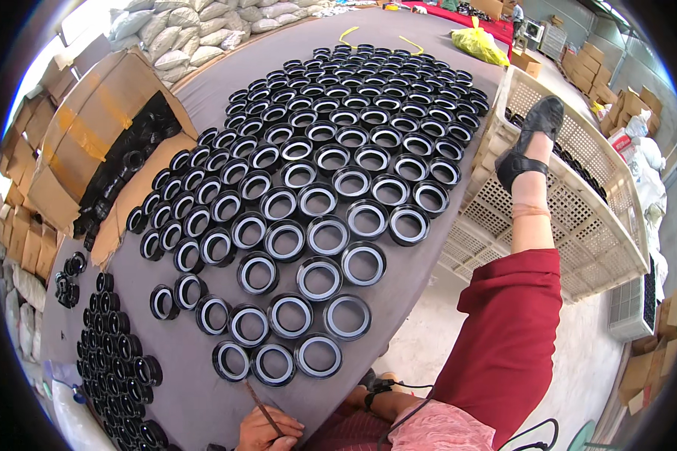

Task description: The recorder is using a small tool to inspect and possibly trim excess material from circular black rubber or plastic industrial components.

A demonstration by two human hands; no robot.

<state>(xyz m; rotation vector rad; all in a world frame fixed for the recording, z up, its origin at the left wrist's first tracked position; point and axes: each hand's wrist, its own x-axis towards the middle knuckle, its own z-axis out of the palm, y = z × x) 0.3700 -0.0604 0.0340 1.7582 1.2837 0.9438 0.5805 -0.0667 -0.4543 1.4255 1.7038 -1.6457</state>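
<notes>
My left hand (pixel 267 430) is at the bottom edge, its fingers closed round a thin brown stick (pixel 259 407). The stick's tip meets the near edge of a black ring (pixel 217 364) with a pale inner rim; whether it touches cannot be told. Beside that ring lie two similar rings, a middle one (pixel 257 371) and a right-hand one (pixel 300 361). Many more such rings spread in packed rows across the grey tabletop (pixel 399 274). My right hand is not in view.
At left, an open carton (pixel 83 143) holds black rings, and others are stacked on the table (pixel 109 353). My leg in red trousers (pixel 504 323) stretches right, its black shoe (pixel 541 116) over a cream crate (pixel 579 255). Behind are a yellow bag (pixel 480 45) and sacks (pixel 195 37).
</notes>
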